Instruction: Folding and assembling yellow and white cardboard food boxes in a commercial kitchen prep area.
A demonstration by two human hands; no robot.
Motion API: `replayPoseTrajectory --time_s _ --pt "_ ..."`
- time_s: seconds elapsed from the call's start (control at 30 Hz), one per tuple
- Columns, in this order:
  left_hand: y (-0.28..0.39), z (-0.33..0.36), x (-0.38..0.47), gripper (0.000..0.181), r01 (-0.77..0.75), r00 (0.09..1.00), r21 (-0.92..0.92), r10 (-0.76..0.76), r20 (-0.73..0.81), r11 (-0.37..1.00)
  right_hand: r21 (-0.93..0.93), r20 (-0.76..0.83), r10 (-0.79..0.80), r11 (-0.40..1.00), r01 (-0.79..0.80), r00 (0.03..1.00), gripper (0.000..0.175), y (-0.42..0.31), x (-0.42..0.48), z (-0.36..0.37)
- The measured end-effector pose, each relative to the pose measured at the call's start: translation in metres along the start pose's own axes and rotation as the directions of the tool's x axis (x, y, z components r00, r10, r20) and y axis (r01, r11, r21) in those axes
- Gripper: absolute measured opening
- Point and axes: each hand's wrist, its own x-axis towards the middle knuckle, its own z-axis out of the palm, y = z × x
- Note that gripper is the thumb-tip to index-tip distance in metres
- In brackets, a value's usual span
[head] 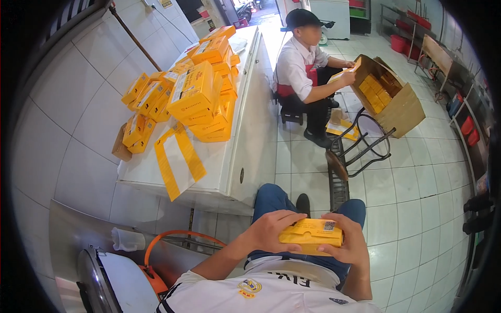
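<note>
Above my lap, a small yellow cardboard box (311, 236) with printing and a square code is held between both hands. My left hand (274, 231) grips its left end, thumb along the near edge. My right hand (349, 238) is closed round the right end. To the left, many yellow boxes (193, 88) are piled on a white chest freezer (244, 172). A flat yellow and white cardboard piece (180, 162) lies at the freezer's near end, partly over its edge.
A co-worker (299, 70) sits ahead, holding a flat yellow piece by a large brown carton (407, 111) of yellow pieces. The carton rests by a tipped metal-legged stool (362, 146). A floor drain grate (338, 191) runs ahead. At lower left are a plastic jug (128, 239) and an orange hose (184, 232).
</note>
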Motion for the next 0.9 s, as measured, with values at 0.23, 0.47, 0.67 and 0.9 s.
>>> replayPoseTrajectory --time_s 0.23,0.47,0.67,0.9 --pt "-0.001 -0.009 0.0 0.066 -0.07 0.998 0.104 0.069 0.012 0.992 0.134 -0.001 -0.009 0.991 0.009 1.0 0.06 -0.001 -0.009 -0.004" --pt "0.037 -0.049 0.009 0.061 0.093 0.972 0.008 -0.092 0.217 0.996 0.168 0.088 -0.096 0.983 0.08 0.992 0.06 0.002 -0.012 -0.004" --pt "0.121 -0.178 0.018 0.061 0.006 0.989 0.518 0.072 -0.13 0.856 0.073 -0.076 0.18 0.982 -0.175 0.981 0.075 0.061 -0.009 -0.034" --pt "0.125 -0.301 0.117 0.064 0.345 0.701 0.782 0.412 -0.582 0.518 -0.438 -0.495 0.561 0.499 -0.748 0.663 0.054 0.241 -0.044 0.017"
